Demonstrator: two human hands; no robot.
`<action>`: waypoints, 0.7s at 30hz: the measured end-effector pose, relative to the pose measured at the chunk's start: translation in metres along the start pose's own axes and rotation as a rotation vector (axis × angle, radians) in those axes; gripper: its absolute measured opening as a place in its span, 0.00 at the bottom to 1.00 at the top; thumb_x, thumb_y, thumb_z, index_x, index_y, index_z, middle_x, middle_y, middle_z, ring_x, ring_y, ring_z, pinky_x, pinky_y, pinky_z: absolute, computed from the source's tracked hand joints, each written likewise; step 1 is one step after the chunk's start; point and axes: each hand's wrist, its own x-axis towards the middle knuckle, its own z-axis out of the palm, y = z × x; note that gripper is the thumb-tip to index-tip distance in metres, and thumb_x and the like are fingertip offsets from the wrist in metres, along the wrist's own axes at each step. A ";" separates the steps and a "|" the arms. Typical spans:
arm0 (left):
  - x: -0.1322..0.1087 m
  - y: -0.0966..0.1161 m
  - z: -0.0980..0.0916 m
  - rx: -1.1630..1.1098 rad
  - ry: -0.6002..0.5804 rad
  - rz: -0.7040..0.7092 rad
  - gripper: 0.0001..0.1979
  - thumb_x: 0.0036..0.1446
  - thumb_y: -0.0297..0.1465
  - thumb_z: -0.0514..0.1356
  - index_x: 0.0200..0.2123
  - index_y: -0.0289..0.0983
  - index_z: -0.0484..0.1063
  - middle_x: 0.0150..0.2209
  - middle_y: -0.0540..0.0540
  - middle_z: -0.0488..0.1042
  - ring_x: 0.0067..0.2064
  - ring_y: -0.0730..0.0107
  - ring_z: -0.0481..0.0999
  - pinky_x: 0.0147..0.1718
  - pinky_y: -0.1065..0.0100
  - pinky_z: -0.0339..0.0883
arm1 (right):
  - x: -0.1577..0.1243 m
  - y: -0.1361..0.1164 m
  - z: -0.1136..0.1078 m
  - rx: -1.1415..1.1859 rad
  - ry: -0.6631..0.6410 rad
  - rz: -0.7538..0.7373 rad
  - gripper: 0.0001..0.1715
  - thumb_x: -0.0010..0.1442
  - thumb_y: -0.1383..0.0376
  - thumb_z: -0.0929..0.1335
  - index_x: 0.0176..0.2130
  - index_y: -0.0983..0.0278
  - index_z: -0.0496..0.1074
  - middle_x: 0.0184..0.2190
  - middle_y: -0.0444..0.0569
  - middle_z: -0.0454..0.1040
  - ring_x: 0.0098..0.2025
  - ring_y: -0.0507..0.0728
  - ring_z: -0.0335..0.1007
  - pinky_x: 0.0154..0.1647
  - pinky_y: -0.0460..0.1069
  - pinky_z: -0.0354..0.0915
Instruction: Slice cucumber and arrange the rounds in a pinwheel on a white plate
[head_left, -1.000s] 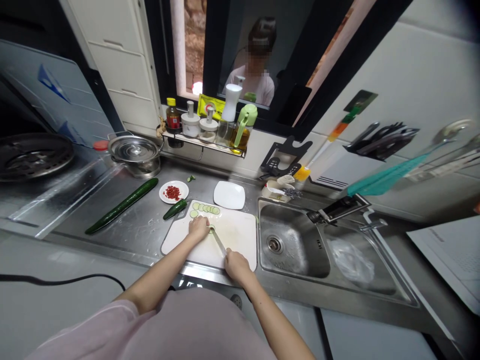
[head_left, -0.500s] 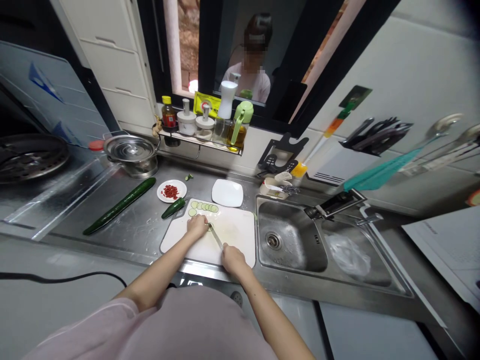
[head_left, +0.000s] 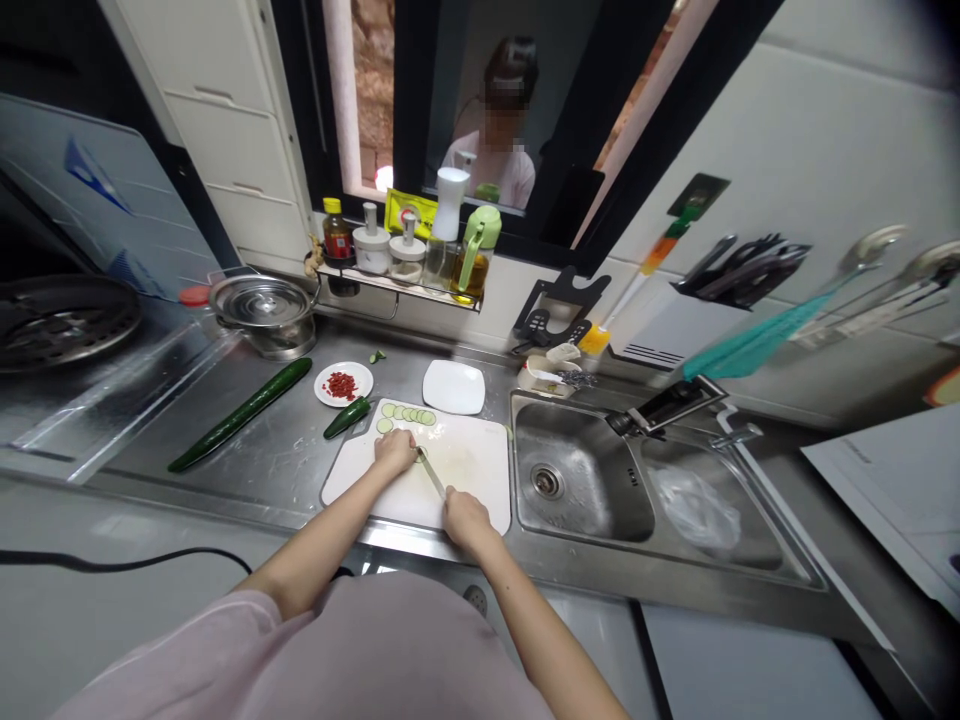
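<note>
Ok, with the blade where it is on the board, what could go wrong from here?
Cut risk: the knife in the right hand has its tip close beside the left hand, so a slip could cut it.
Spill risk: the cucumber slices lie near the far edge of the cutting board; a knock might push some off.

A kitchen is surrounding the right hand (head_left: 466, 518). A rectangular grey steel sink (head_left: 600, 492) is lying rightward, a round silver steel pot (head_left: 271, 315) leftward.
</note>
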 end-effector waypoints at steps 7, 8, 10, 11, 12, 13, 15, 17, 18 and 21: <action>-0.003 0.003 0.000 -0.014 0.009 0.010 0.10 0.48 0.29 0.60 0.36 0.42 0.71 0.44 0.45 0.77 0.48 0.59 0.73 0.45 0.62 0.60 | -0.013 0.011 0.009 -0.006 -0.002 0.010 0.20 0.62 0.69 0.56 0.51 0.67 0.67 0.44 0.62 0.76 0.48 0.64 0.73 0.42 0.54 0.66; -0.004 0.003 0.000 -0.016 0.012 0.016 0.10 0.48 0.29 0.59 0.37 0.41 0.71 0.44 0.45 0.77 0.48 0.60 0.73 0.45 0.63 0.59 | -0.015 0.013 0.010 -0.007 -0.004 0.012 0.20 0.62 0.70 0.56 0.50 0.67 0.67 0.44 0.62 0.76 0.48 0.64 0.73 0.42 0.54 0.65; -0.006 0.004 0.001 -0.019 0.018 0.024 0.11 0.48 0.27 0.58 0.37 0.41 0.70 0.42 0.45 0.78 0.47 0.61 0.74 0.44 0.63 0.59 | -0.020 0.016 0.012 -0.004 -0.009 0.018 0.19 0.63 0.69 0.56 0.50 0.66 0.67 0.44 0.62 0.76 0.47 0.63 0.73 0.41 0.53 0.65; -0.007 0.004 0.002 -0.022 0.021 0.029 0.11 0.49 0.26 0.58 0.38 0.42 0.70 0.41 0.46 0.78 0.46 0.61 0.74 0.44 0.63 0.59 | -0.021 0.017 0.013 -0.001 -0.011 0.022 0.19 0.63 0.69 0.56 0.50 0.66 0.68 0.44 0.62 0.76 0.47 0.63 0.73 0.41 0.53 0.65; -0.008 0.004 0.003 -0.026 0.023 0.032 0.12 0.49 0.26 0.57 0.39 0.42 0.70 0.41 0.46 0.78 0.46 0.61 0.74 0.44 0.63 0.59 | -0.023 0.018 0.013 0.003 -0.010 0.025 0.19 0.63 0.68 0.56 0.50 0.66 0.68 0.44 0.61 0.76 0.47 0.63 0.73 0.41 0.53 0.65; -0.009 0.005 0.004 -0.030 0.028 0.033 0.13 0.49 0.25 0.56 0.40 0.42 0.70 0.41 0.46 0.78 0.46 0.61 0.74 0.45 0.63 0.59 | -0.023 0.019 0.014 0.008 -0.008 0.027 0.19 0.64 0.68 0.56 0.50 0.66 0.68 0.44 0.61 0.76 0.47 0.63 0.73 0.41 0.53 0.64; -0.011 0.005 0.007 -0.031 0.040 0.034 0.15 0.51 0.25 0.55 0.42 0.43 0.70 0.43 0.46 0.78 0.47 0.61 0.74 0.45 0.62 0.58 | -0.024 0.020 0.014 0.019 -0.003 0.028 0.19 0.64 0.68 0.56 0.49 0.66 0.68 0.44 0.61 0.76 0.47 0.63 0.73 0.40 0.53 0.64; -0.012 0.004 0.008 -0.023 0.052 0.034 0.15 0.51 0.26 0.55 0.43 0.43 0.71 0.45 0.44 0.77 0.49 0.60 0.73 0.46 0.61 0.58 | -0.023 0.020 0.015 0.031 0.001 0.032 0.19 0.64 0.67 0.56 0.49 0.66 0.68 0.44 0.61 0.76 0.47 0.62 0.73 0.40 0.52 0.63; -0.013 0.004 0.009 -0.017 0.057 0.037 0.15 0.51 0.26 0.56 0.43 0.42 0.71 0.46 0.44 0.76 0.49 0.59 0.73 0.47 0.61 0.58 | -0.023 0.020 0.016 0.039 0.003 0.030 0.19 0.64 0.67 0.56 0.49 0.66 0.68 0.44 0.60 0.76 0.47 0.62 0.73 0.40 0.51 0.63; -0.012 0.003 0.007 -0.004 0.068 0.054 0.14 0.50 0.27 0.57 0.41 0.41 0.72 0.49 0.42 0.74 0.51 0.58 0.71 0.47 0.61 0.59 | -0.022 0.024 0.017 0.080 0.015 0.020 0.18 0.64 0.67 0.57 0.47 0.66 0.69 0.44 0.60 0.76 0.46 0.61 0.73 0.40 0.50 0.61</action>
